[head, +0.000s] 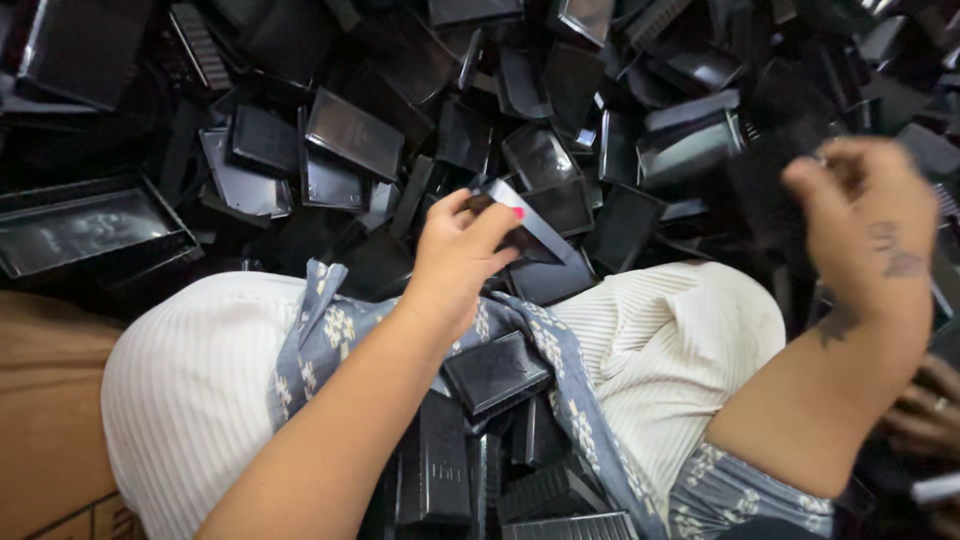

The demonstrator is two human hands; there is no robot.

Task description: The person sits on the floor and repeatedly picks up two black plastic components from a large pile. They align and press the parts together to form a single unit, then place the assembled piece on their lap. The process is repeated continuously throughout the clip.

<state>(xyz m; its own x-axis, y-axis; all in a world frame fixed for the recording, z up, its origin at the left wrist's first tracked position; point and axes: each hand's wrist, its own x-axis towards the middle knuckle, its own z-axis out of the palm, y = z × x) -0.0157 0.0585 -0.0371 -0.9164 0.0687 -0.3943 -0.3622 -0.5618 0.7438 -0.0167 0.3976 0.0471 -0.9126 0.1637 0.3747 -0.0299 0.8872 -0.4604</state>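
My left hand (455,255) reaches forward over my lap and grips a flat black plastic tray piece (535,228) by its edge, tilted above the heap. My right hand (870,215) is raised at the right, blurred, with its fingers curled. A dark blurred shape lies by its fingertips, and I cannot tell whether the hand holds it. Several black plastic pieces (495,370) rest in my lap on a blue patterned cloth (335,330), between my knees in white ribbed trousers (670,340).
A big heap of glossy black plastic trays and lids (350,130) fills the floor ahead. A larger black tray (85,225) lies at the left. A brown cardboard box (45,400) is at the lower left. Another person's hand (925,410) with a ring shows at the lower right.
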